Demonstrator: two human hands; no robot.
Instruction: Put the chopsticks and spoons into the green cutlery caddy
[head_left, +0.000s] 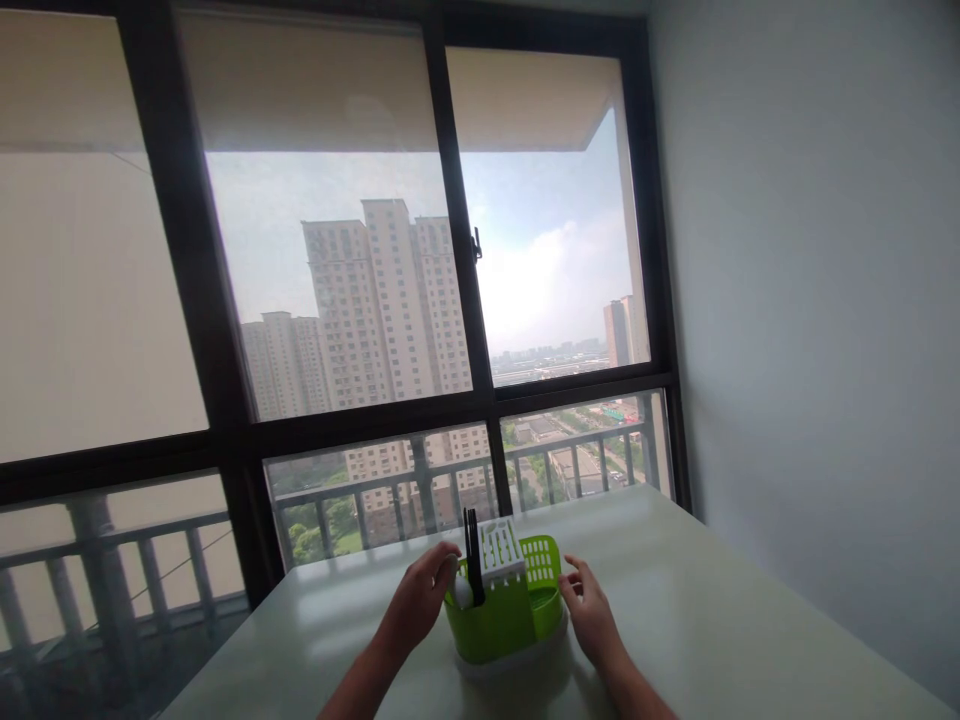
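1. Head view: green cutlery drainer (504, 615) sits on white desk (675, 600), near-centre, in front of a large window (337, 300); white wall (810, 300) to the right.
2. Drainer config: green slotted body on a pale base tray, w/ a white slotted insert (501, 552) standing in the middle section. Dark utensil handles (472, 555) stand upright in the left compartment; type of utensil cannot be told at this res.
3. Left hand (421, 600): at drainer's left wall, fingers curled around a small white rounded item (460, 592) at the rim. Looks like a closed grip on it; exact ID of item unclear (poss. spoon bowl or sim.).
4. Right hand (589, 610): just beside drainer's right rim, fingers spread and loosely open, tips touching or nearly touching the green wall; holds nothing.
5. Handling advice (judgement): drainer is light plastic and tall rel. to its base, so steady it w/ the right hand flat on the side wall while the left works at the rim.
6. Keep the white item vertical and clear of the dark handles to avoid snagging; move slowly, since a side push could slide the drainer on the smooth desk.
7. Apply no downward force on the white insert; it looks loosely seated.
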